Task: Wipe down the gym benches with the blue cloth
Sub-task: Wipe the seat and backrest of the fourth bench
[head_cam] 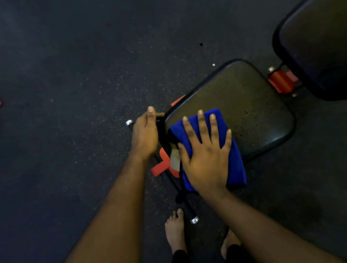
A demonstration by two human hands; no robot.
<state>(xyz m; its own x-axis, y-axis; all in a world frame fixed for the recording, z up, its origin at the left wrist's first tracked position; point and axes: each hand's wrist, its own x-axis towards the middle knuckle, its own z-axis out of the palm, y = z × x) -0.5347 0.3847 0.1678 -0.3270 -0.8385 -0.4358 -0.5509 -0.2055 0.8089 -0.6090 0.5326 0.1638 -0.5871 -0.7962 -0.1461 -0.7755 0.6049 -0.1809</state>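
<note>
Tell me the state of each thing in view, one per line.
seat pad: speckled, mostly uncovered
blue cloth: folded, lying on the seat pad's near end
right hand: flat, fingers spread, pressing the blue cloth
left hand: at the seat pad's edge, grip unclear
back pad: untouched

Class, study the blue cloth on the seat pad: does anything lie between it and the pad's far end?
Nothing visible does. The right hand presses the blue cloth on the near end of the seat pad; beyond it the pad is bare to its far edge. The left hand holds the near corner, off to one side.
</note>
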